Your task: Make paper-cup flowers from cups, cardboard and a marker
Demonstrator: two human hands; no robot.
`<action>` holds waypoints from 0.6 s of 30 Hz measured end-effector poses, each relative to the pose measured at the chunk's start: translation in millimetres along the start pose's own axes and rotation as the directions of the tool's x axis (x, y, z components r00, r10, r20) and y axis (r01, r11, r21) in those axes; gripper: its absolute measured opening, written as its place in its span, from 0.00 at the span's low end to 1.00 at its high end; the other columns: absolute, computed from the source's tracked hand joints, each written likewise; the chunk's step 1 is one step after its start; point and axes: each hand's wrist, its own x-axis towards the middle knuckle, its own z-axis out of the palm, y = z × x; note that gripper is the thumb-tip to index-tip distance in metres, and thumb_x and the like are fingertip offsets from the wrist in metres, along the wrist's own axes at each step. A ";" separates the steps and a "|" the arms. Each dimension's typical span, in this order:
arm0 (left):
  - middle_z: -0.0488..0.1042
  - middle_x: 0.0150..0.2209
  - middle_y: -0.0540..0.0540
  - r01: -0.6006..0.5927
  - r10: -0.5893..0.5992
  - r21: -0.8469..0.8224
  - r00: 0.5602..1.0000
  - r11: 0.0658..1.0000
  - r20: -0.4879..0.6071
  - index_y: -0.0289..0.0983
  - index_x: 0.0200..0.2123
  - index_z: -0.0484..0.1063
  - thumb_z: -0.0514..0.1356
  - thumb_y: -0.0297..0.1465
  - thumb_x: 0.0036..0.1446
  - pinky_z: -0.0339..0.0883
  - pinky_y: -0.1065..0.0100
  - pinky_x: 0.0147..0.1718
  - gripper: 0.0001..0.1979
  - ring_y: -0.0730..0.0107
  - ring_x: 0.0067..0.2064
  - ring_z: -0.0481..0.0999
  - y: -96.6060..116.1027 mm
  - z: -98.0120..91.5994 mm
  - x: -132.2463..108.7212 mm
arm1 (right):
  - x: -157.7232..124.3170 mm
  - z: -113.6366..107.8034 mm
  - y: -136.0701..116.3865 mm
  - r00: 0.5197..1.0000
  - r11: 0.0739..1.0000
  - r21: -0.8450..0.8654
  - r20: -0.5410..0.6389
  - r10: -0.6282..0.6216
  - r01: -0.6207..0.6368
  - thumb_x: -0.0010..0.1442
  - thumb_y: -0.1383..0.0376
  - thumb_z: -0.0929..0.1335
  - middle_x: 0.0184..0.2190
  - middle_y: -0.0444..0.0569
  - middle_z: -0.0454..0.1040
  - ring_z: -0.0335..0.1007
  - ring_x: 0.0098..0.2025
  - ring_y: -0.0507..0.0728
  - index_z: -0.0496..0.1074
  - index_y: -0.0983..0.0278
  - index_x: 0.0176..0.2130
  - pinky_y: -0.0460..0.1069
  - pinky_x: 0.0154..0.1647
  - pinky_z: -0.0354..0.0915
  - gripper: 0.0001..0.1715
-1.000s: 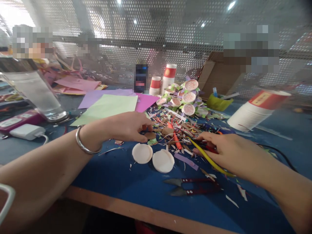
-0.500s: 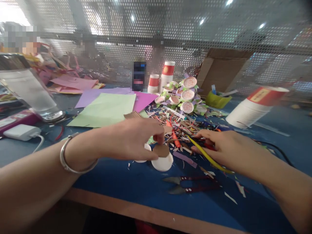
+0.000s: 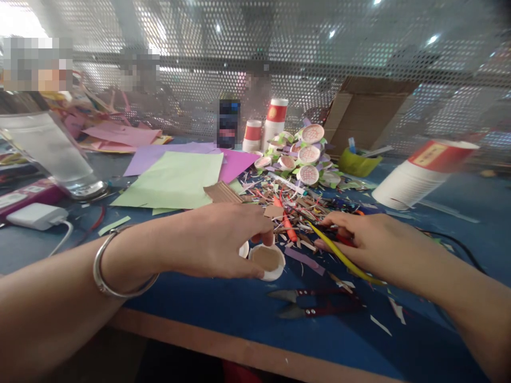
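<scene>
My left hand, a bracelet on its wrist, hovers at a shallow white paper cup base. A round brown cardboard disc lies inside that base. Thumb and curled fingers are apart at its left edge, with nothing seen between them. Partly behind the hand sits a second white piece. My right hand is closed around a tool with a curved yellow handle, some red beside it and a dark tip; its exact kind is unclear. Below lie thread snips with dark red handles.
Paper and cardboard scraps cover the middle, with an orange marker. Behind stand decorated cup bases and stacked paper cups. Coloured sheets and a tall glass are left. A wooden edge borders the table.
The cardboard disc has gone from between my left fingers down into the white cup base. My left hand has lowered slightly and its fingers have parted. The right hand stays nearly still.
</scene>
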 end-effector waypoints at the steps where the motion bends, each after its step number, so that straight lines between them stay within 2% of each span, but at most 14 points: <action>1: 0.78 0.38 0.52 0.018 -0.018 0.004 1.000 1.000 -0.013 0.40 0.41 0.74 0.63 0.40 0.59 0.60 0.67 0.34 0.11 0.70 0.34 0.73 0.9 0.6 0.3 | -0.1 0.1 0.3 1.000 1.000 0.002 -0.001 -0.003 0.003 0.64 0.49 0.66 0.25 0.47 0.77 0.73 0.25 0.60 0.77 0.58 0.44 0.49 0.23 0.55 0.19; 5: 0.78 0.37 0.51 0.033 -0.033 0.003 0.999 0.999 -0.041 0.40 0.38 0.75 0.59 0.43 0.64 0.60 0.67 0.33 0.13 0.71 0.34 0.73 2.3 4.0 1.6 | -0.9 0.9 1.5 1.000 1.000 -0.002 0.005 0.002 -0.002 0.64 0.49 0.66 0.25 0.47 0.77 0.73 0.27 0.61 0.77 0.58 0.44 0.50 0.25 0.56 0.19; 12: 0.77 0.39 0.48 -0.021 0.021 0.002 1.000 1.000 0.021 0.38 0.36 0.76 0.59 0.32 0.62 0.62 0.68 0.35 0.06 0.68 0.39 0.75 2.4 6.7 6.1 | -1.5 -1.7 -2.3 0.999 1.000 0.016 0.038 0.007 -0.007 0.64 0.49 0.65 0.26 0.47 0.78 0.74 0.28 0.63 0.76 0.58 0.43 0.52 0.27 0.58 0.19; 18: 0.77 0.44 0.47 -0.039 0.043 -0.088 0.998 0.995 0.048 0.39 0.42 0.76 0.59 0.26 0.58 0.66 0.69 0.41 0.09 0.68 0.43 0.76 4.0 7.3 7.3 | -1.2 -0.7 -2.4 1.000 1.000 0.015 0.002 -0.003 0.003 0.64 0.49 0.65 0.24 0.47 0.77 0.73 0.26 0.61 0.76 0.58 0.43 0.50 0.24 0.56 0.20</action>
